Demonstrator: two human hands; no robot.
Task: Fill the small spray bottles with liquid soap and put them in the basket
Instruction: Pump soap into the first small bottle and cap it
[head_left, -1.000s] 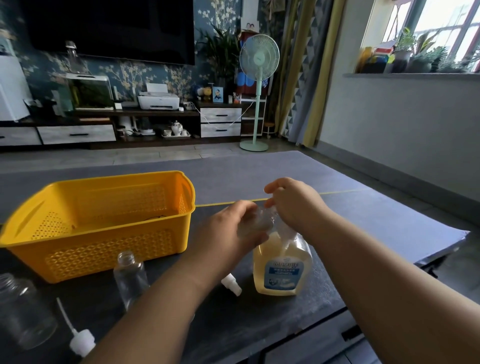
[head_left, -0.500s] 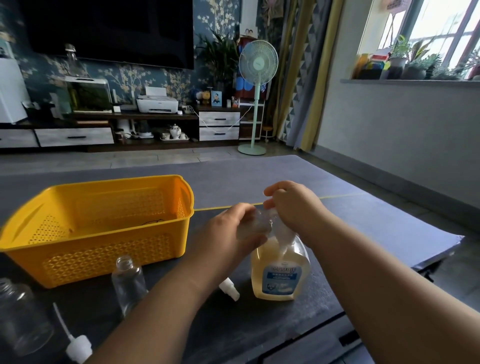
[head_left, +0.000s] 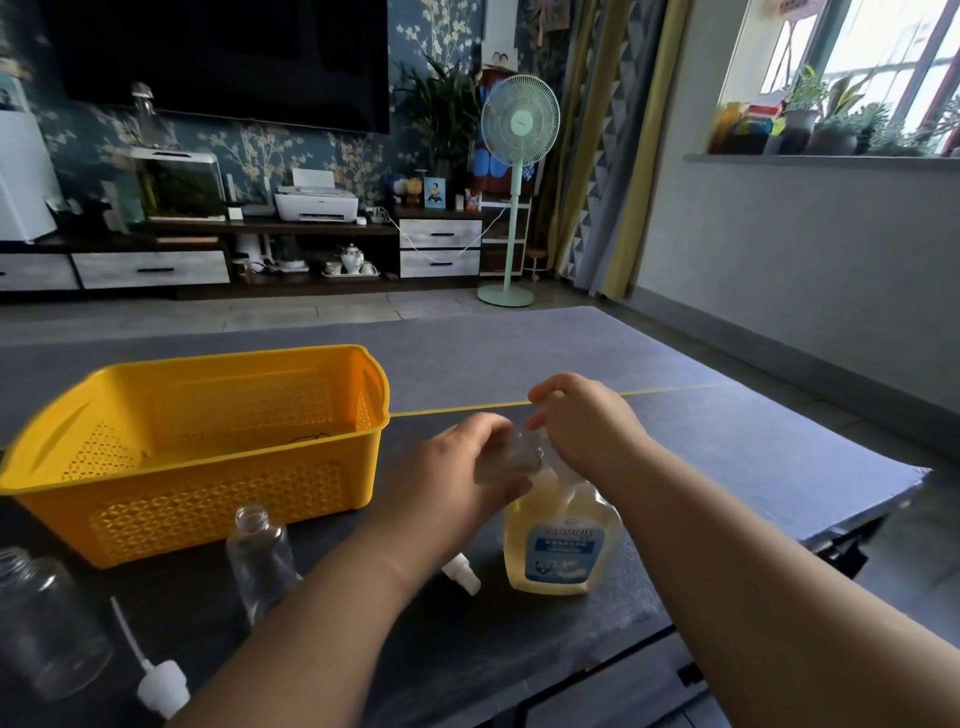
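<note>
A soap bottle (head_left: 563, 545) of yellow liquid with a blue label stands on the dark table. My left hand (head_left: 457, 478) grips a small clear spray bottle (head_left: 511, 457), held tilted at the soap bottle's top. My right hand (head_left: 584, 423) is curled over the soap bottle's pump, which it hides. The yellow basket (head_left: 208, 509) stands to the left, with no bottles visible in it. Two more clear bottles stand uncapped at the near left, one (head_left: 260, 558) in front of the basket and one (head_left: 44, 629) at the frame edge.
A white spray cap (head_left: 161, 686) with its tube lies near the table's front edge. Another white cap (head_left: 462, 571) lies left of the soap bottle. The table (head_left: 519, 649) ends close on the right, with a grey mat (head_left: 727, 441) beyond.
Both hands have stayed at the soap bottle's top. The view has tilted slightly.
</note>
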